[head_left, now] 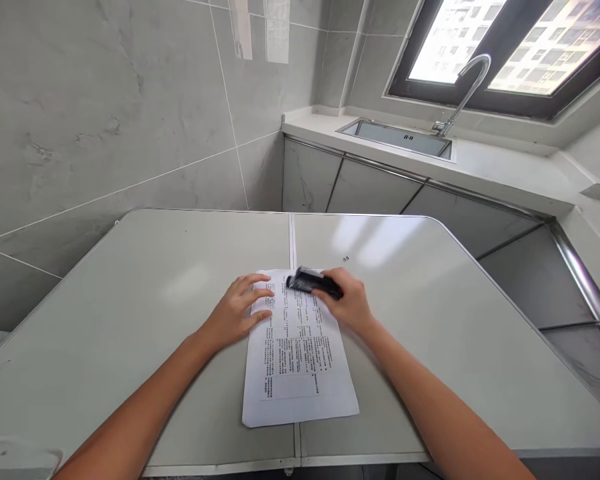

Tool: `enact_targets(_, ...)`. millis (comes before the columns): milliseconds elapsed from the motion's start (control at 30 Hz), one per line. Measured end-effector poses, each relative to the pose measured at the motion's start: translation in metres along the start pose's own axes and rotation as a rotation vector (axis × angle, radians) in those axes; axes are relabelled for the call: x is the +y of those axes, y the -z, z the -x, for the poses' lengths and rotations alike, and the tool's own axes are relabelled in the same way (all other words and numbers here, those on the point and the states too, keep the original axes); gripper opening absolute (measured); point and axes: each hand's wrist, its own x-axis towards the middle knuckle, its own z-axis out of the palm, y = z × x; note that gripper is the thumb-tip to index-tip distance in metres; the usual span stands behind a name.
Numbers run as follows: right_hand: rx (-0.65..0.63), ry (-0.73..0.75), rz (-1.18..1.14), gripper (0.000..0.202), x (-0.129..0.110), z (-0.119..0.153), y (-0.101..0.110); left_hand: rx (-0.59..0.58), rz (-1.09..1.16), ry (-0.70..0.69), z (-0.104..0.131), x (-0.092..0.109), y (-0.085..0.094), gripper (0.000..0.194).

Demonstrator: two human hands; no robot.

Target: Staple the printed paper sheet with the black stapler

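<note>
Printed sheets of paper (300, 373) lie on the folding table, straddling its centre seam, with the text turned sideways to me. My left hand (240, 308) rests on the paper's upper left edge, fingers spread, holding nothing. In my right hand (347, 300) is a black stapler (314, 283), gripped over the paper's upper part and pointing left. It is slightly blurred, and I cannot tell whether its jaws touch the paper. Beyond my right hand, a few tiny staples (346, 259) lie on the tabletop.
The pale folding table (155, 293) has a thin rim and a seam down the middle. Grey tiled wall (130, 100) stands behind it on the left. At the back right are a counter with a sink (400, 138), a curved faucet (473, 87) and a window (513, 50).
</note>
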Motion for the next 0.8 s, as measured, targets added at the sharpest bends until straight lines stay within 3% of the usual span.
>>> enact_targets(100, 0.159, -0.213, 0.165, 0.026, 0.032, -0.012, 0.023, -0.288, -0.094, -0.075, 0.001, -0.004, -0.006, 0.049)
enact_targets(200, 0.16, -0.329, 0.235, 0.028, 0.056, -0.016, 0.042, -0.392, -0.15, -0.037, 0.005, -0.011, -0.009, 0.058)
enact_targets(333, 0.004, -0.339, 0.217, 0.031, 0.072, -0.015, 0.055, -0.365, -0.189, 0.052, 0.009, -0.021, -0.004, 0.057)
enact_targets(533, -0.223, -0.217, 0.113, 0.037, 0.072, -0.013, 0.058, -0.336, -0.136, 0.053, 0.01, -0.029, 0.002, 0.056)
enact_targets(800, -0.333, -0.118, 0.075, 0.04, 0.057, -0.01, 0.047, -0.312, -0.082, 0.028, 0.011, -0.028, 0.001, 0.056)
